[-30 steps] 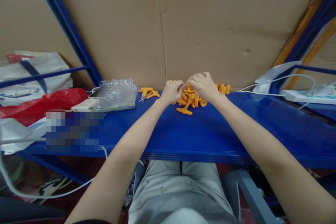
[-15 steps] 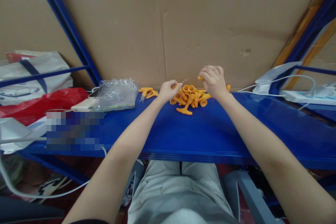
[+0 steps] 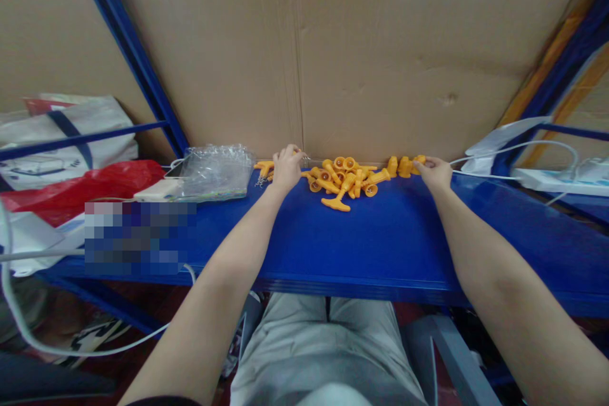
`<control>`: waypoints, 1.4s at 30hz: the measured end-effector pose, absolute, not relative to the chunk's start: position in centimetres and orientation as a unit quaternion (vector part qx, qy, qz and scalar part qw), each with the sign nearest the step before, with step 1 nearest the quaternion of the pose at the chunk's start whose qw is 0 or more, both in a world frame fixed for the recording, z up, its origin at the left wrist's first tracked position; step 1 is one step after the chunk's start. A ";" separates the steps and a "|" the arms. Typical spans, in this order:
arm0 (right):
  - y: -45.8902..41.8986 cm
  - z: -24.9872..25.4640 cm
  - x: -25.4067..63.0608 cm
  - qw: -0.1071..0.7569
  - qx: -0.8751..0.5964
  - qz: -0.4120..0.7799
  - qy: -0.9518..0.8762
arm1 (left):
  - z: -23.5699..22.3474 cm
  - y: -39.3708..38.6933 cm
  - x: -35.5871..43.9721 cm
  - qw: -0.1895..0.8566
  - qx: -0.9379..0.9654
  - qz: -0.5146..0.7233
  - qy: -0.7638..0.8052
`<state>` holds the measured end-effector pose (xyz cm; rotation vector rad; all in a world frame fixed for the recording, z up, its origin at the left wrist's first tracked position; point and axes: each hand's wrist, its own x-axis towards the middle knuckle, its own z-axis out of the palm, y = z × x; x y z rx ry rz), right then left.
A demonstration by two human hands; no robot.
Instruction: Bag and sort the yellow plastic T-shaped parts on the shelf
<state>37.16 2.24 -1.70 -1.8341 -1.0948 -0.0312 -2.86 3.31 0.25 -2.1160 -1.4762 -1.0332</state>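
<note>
My left hand (image 3: pixel 287 167) is closed near the back of the blue table. A thin metal spiral (image 3: pixel 307 157) sticks out to the right of its fingers, like the screw of a corkscrew; the handle is hidden by the hand. Further right, my right hand (image 3: pixel 436 172) pinches a small orange cap (image 3: pixel 419 161), low at the table's back edge. Close beside it stand two more upright orange caps (image 3: pixel 392 165). Between my hands lies a pile of orange T-handled corkscrews (image 3: pixel 348 179), several with cup-shaped ends showing. Left of my left hand lie orange handles with bare metal spirals (image 3: pixel 261 181).
Clear plastic bags (image 3: pixel 216 171) are stacked at the left on the blue table (image 3: pixel 352 247). A red plastic bag (image 3: pixel 90 184) and a white cloth bag (image 3: pixel 71 133) lie further left. Cardboard (image 3: pixel 371 63) closes off the back. A white power strip (image 3: pixel 561 179) with cables is at the right.
My right hand has moved right and down from above the pile, bringing an orange cap beside the standing ones. My left hand has shifted slightly left with the corkscrew.
</note>
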 end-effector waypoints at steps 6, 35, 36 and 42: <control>1.6 -1.9 37.0 0.451 -0.788 0.051 -0.415 | -0.3 3.9 -4.3 0.151 -0.741 -0.314 -0.575; 1.3 -2.7 36.4 0.204 -0.832 0.009 -0.516 | -1.9 5.0 -5.5 0.056 -0.730 -0.164 -0.661; 1.4 -2.7 36.5 0.202 -0.832 0.009 -0.517 | -1.9 5.1 -5.5 0.048 -0.728 -0.171 -0.662; 2.3 -3.6 37.3 0.211 -0.823 -0.009 -0.527 | -1.9 5.5 -5.5 0.030 -0.709 -0.208 -0.674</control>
